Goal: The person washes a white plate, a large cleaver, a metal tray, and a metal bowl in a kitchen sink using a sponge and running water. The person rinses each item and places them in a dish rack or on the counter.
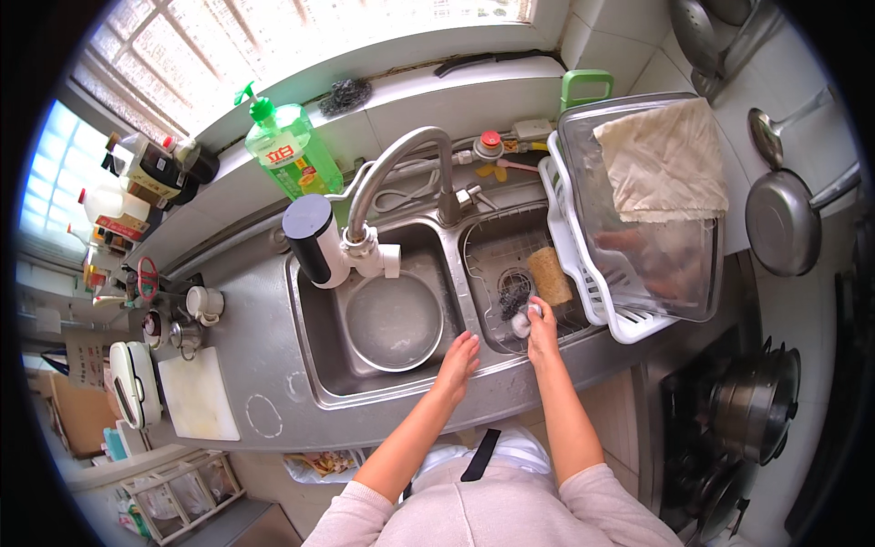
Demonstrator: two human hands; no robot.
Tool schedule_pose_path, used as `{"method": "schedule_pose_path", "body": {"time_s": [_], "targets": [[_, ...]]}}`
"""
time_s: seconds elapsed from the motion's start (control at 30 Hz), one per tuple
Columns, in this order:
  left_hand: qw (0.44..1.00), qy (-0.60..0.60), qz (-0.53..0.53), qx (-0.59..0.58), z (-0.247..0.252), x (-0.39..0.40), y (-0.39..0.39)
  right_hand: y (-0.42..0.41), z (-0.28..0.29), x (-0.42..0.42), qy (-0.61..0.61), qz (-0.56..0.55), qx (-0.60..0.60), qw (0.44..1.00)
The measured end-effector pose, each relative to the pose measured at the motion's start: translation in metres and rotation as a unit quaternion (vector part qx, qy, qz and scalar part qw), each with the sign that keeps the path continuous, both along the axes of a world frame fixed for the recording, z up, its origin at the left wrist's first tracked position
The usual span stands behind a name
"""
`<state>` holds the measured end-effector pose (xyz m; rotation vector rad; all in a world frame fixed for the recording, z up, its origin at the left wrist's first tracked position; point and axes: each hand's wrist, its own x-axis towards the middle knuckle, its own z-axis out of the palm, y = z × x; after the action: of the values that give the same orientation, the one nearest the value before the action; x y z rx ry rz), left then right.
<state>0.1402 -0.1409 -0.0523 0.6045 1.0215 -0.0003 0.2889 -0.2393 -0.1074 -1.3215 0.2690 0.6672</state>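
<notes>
Over the right basin (478, 273) of a steel double sink, my right hand (543, 334) holds a small whitish object (522, 324) at its fingertips; its kind is unclear. Just beyond the fingers lies a dark wire scourer (513, 303), partly over the drain. Beside it, on a wire rack (502, 225), rests a tan loofah sponge (549, 276). My left hand (459, 366) hangs with nothing in it near the front of the sink divider, fingers a little apart. A round metal pan or bowl (395, 321) sits in the left basin (318, 342), under the faucet's white filter (327, 243).
The curved faucet (403, 154) rises behind the sink. A green dish-soap bottle (295, 154) stands behind left. On the right, a white drying rack (567, 225) carries a clear lidded bin (663, 273) and a cloth (666, 161). A white cutting board (198, 394) lies left; a pot (755, 403) stands right.
</notes>
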Motion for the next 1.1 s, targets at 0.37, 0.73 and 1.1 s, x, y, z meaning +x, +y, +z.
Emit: {"method": "schedule_pose_path", "body": {"time_s": [0.37,0.73,1.1], "targets": [[0.985,0.116,0.025,0.124,-0.067,-0.075,0.074,0.034,0.020,-0.008,-0.015,0.029,0.042,0.999],[0.962,0.268,-0.057,0.002,-0.202,-0.166,0.161,0.066,0.013,-0.100,0.063,0.214,-0.012,0.975],[0.984,0.153,-0.079,-0.053,-0.141,-0.128,0.170,0.043,0.034,-0.090,0.113,0.247,0.014,0.962]]}}
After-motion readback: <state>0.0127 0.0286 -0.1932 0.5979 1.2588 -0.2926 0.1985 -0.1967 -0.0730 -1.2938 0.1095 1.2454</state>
